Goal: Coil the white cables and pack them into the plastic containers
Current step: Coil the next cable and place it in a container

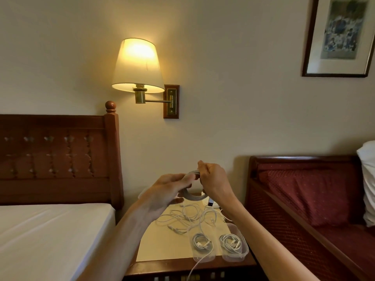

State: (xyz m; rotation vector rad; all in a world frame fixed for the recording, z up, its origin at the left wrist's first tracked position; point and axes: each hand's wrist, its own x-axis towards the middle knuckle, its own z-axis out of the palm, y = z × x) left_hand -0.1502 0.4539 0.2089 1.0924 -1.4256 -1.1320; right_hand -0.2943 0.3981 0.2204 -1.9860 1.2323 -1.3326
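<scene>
Two beds flank the scene: a white-sheeted bed (50, 226) with a carved wooden headboard (58, 157) on the left, and a red-upholstered daybed (308, 195) with a white pillow (368, 179) on the right. On the far wall a lit wall lamp (138, 65) glows, and a framed picture (338, 35) hangs at the upper right. Between the beds stands a nightstand (162, 248) with a pale top. Above it, the left hand (164, 191) has its fingers curled through a coiled white cable (192, 196), while the right hand (215, 181) pinches the top of the same coil between thumb and bent fingers. Below the hands a tangle of loose white cables (188, 217) sprawls across the nightstand. At its near right edge sit two clear plastic containers, the left container (203, 258) and the right container (241, 256), just beside each other, each holding a coiled cable; a loose end trails from the left one over the near edge.
</scene>
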